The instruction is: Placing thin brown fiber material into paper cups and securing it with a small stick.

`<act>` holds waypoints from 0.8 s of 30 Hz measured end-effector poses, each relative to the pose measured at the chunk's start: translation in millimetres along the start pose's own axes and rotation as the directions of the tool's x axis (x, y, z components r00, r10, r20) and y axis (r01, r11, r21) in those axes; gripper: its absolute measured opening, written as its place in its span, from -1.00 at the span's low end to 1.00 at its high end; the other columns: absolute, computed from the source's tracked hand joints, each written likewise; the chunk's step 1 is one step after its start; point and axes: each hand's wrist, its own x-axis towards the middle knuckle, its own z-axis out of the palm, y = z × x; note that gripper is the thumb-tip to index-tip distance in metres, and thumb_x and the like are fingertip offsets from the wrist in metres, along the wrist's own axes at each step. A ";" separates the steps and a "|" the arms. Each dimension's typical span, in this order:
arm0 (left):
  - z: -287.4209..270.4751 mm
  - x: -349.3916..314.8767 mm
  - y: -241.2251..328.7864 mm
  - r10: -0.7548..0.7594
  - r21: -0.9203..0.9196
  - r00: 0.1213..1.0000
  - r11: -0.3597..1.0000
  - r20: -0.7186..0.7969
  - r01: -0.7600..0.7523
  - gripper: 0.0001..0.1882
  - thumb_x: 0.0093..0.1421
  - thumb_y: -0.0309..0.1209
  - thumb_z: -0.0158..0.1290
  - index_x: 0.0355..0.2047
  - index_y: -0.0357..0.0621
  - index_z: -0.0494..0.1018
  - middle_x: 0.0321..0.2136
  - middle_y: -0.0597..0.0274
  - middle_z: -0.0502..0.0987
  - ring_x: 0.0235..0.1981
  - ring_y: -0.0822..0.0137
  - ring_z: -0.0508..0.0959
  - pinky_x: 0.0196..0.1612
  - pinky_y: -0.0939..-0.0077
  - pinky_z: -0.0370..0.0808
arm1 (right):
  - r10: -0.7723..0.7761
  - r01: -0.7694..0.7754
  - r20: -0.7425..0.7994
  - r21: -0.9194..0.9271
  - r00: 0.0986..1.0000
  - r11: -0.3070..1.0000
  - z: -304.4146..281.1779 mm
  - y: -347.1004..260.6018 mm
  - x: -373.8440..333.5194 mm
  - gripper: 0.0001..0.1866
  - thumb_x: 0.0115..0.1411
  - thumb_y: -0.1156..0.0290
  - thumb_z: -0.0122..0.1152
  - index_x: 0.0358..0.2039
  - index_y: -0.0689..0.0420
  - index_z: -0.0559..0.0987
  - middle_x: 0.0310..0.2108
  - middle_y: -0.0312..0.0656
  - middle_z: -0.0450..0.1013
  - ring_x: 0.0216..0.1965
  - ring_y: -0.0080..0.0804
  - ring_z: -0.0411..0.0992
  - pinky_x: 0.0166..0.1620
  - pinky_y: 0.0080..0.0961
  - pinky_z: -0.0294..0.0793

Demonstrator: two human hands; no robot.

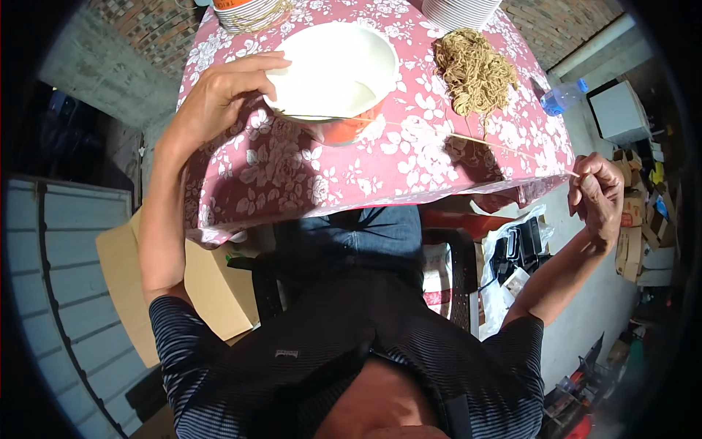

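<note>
A white paper tub (340,62) with some orange on its outside is tilted on the table, its pale inside turned up toward me. My left hand (223,91) grips its left rim, thumb and fingers closed on the edge. A thin tan string (482,141) runs along the tub's near rim and stretches out to the right. Beyond the table's right edge, my right hand (598,192) pinches the far end of that string. A tangled heap of tan string (475,72) lies on the table to the right of the tub.
A pink floral cloth (417,164) covers the table. Stacked tubs (252,16) stand at the back left, with another stack (461,13) at the back right. A plastic bottle (563,97) is by the right edge. A cardboard box (212,293) sits at my left.
</note>
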 end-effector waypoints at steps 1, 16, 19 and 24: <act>-2.9 3.7 1.6 -0.016 -0.035 0.999 0.999 0.046 0.018 -0.62 -0.05 -0.95 -0.04 -0.32 -0.29 0.53 0.11 0.07 0.61 0.24 0.00 0.53 0.16 0.25 0.56 | -0.034 0.035 -0.021 0.041 0.999 0.999 2.3 1.3 3.4 -0.73 0.41 0.30 0.21 -0.33 0.26 0.51 -0.60 -0.28 0.39 -0.72 -0.70 0.22 -0.71 -0.72 0.15; 86.2 71.2 102.8 0.033 -0.084 0.997 0.996 -0.066 -0.039 -0.89 0.25 -0.40 0.27 -0.27 -0.16 0.68 -0.36 0.19 0.71 -0.29 0.33 0.73 -0.26 0.50 0.72 | -0.337 0.526 -0.416 0.527 0.845 0.667 64.6 26.4 49.4 -0.74 0.45 0.32 0.05 -0.02 0.22 0.54 0.15 0.09 0.48 0.24 0.09 0.41 0.30 0.03 0.40; 66.1 65.0 98.0 0.084 -0.092 0.995 0.992 -0.045 -0.088 -0.92 0.28 -0.49 0.20 -0.31 -0.20 0.67 -0.37 0.11 0.71 -0.35 0.26 0.73 -0.28 0.40 0.68 | -0.200 0.434 -0.394 0.703 0.897 0.563 93.6 21.0 57.3 -0.75 0.44 0.28 0.09 -0.01 0.16 0.51 -0.09 -0.10 0.53 0.17 -0.03 0.47 0.29 0.02 0.40; 50.9 54.1 71.0 0.167 -0.389 0.985 0.911 0.045 -0.136 -0.86 0.34 -0.55 0.01 -0.34 -0.31 0.54 -0.38 0.04 0.65 -0.40 0.14 0.65 -0.29 0.28 0.63 | -0.098 0.259 -0.239 0.899 0.966 0.355 120.9 24.7 84.5 -0.79 0.49 0.42 0.02 0.03 0.25 0.43 -0.24 -0.26 0.38 -0.25 -0.49 0.43 -0.10 -0.45 0.67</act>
